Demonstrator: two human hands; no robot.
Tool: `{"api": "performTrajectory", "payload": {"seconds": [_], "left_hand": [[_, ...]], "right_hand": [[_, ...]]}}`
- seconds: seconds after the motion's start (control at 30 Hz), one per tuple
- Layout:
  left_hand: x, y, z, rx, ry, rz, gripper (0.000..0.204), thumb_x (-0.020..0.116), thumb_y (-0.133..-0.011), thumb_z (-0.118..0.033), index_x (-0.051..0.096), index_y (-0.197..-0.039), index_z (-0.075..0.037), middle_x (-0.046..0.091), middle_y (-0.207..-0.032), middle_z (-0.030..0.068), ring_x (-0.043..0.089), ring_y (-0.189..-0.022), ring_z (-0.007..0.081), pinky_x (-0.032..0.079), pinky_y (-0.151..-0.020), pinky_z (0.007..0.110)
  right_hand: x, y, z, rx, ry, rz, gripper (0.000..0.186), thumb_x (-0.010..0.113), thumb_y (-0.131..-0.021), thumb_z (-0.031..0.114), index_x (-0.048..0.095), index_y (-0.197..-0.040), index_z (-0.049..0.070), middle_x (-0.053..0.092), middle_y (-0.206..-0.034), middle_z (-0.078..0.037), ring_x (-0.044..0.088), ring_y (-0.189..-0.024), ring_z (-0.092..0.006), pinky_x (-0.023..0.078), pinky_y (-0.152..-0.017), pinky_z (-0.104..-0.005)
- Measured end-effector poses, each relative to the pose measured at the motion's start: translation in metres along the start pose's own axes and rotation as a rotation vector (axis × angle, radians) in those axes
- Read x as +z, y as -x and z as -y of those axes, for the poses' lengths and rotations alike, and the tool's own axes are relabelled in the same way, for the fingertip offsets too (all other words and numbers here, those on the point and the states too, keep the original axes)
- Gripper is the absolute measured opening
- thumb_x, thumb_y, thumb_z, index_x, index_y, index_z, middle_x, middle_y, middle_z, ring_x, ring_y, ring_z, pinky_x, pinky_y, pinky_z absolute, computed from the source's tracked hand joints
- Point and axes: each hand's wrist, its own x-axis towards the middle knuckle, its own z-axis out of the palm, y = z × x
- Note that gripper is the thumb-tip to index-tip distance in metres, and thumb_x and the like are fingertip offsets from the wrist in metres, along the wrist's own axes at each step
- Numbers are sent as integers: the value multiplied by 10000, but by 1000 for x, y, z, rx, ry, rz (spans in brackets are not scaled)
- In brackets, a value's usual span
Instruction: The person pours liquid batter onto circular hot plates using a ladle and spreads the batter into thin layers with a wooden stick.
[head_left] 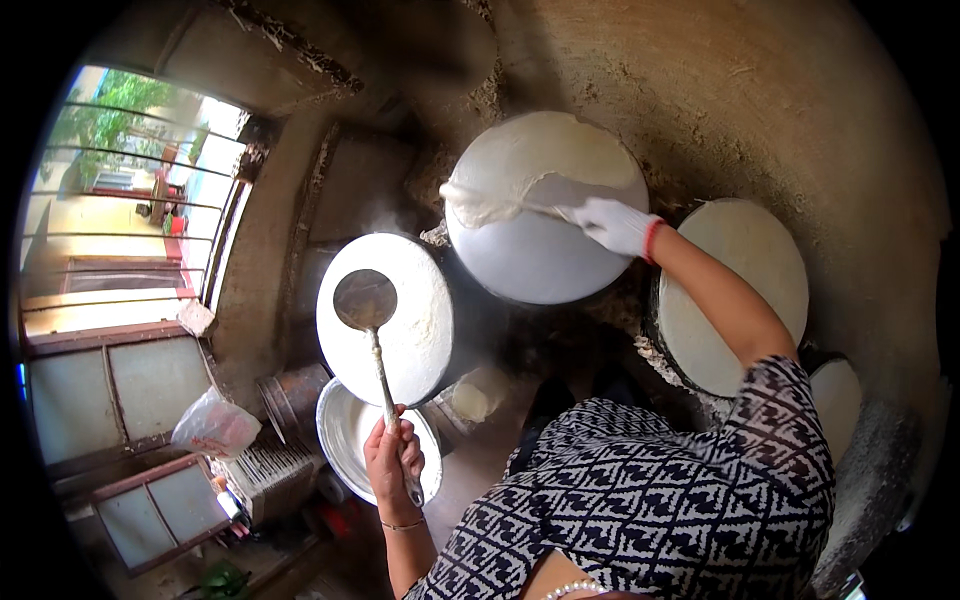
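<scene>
My right hand (615, 228), in a white glove with a red cuff, is closed around the handle of a batter-coated spreader (490, 207). The spreader lies across the large round griddle (550, 265), where a pale layer with a ragged edge covers the far part. My bare left hand (394, 455) grips the handle of a metal ladle (366, 300). Its round, dark-looking bowl is over a second round surface (410, 340), coated white, at the left. Below that hand stands a white tub (340, 430) with pale contents, partly hidden by the hand and the second round surface.
A third round griddle (735, 320) with a pale sheet sits under my right forearm. Another pale round surface (835, 405) shows farther right. To the left are a metal bucket (292, 402), a plastic bag (216, 425) and a barred window (130, 200). An earthen wall (800, 110) curves behind.
</scene>
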Motion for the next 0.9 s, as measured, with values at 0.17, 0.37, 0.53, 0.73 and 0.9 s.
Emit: {"api": "performTrajectory", "payload": {"seconds": [0.17,0.37,0.53,0.73,0.9], "left_hand": [[11,14,10,-27,27,-33,288,493,-997,-151,529,-1213,35,523,-784,34,403,-462,46,354,-352,188],[34,29,28,-27,65,-94,290,494,-994,-149,525,-1217,32,522,-791,31,404,-465,43,365,-345,185],[43,45,29,-8,66,-141,283,492,-993,-141,526,-1213,33,531,-793,34,404,-464,39,356,-345,181],[41,31,23,-12,60,-96,282,491,-993,-134,525,-1210,43,531,-781,33,400,-456,36,354,-345,177],[16,32,14,5,39,-40,275,502,-987,-133,526,-1195,45,534,-783,29,399,-460,32,342,-342,170]], "right_hand": [[-35,34,11,92,-65,-65,245,494,-916,94,603,-1135,98,563,-854,-229,561,-805,-394,439,-722,-447],[-22,-33,-20,-172,-5,135,310,527,-896,118,594,-1199,102,580,-899,-229,566,-847,-404,457,-769,-436],[-60,40,-33,-116,-227,72,141,533,-872,84,593,-989,33,583,-921,-230,568,-882,-405,460,-799,-421],[-45,38,-28,-60,-76,51,196,559,-833,6,614,-1016,44,566,-856,-195,561,-815,-366,457,-719,-402],[-44,125,13,44,-12,-99,151,580,-853,27,629,-991,68,568,-833,-171,592,-792,-350,480,-693,-395]]}}
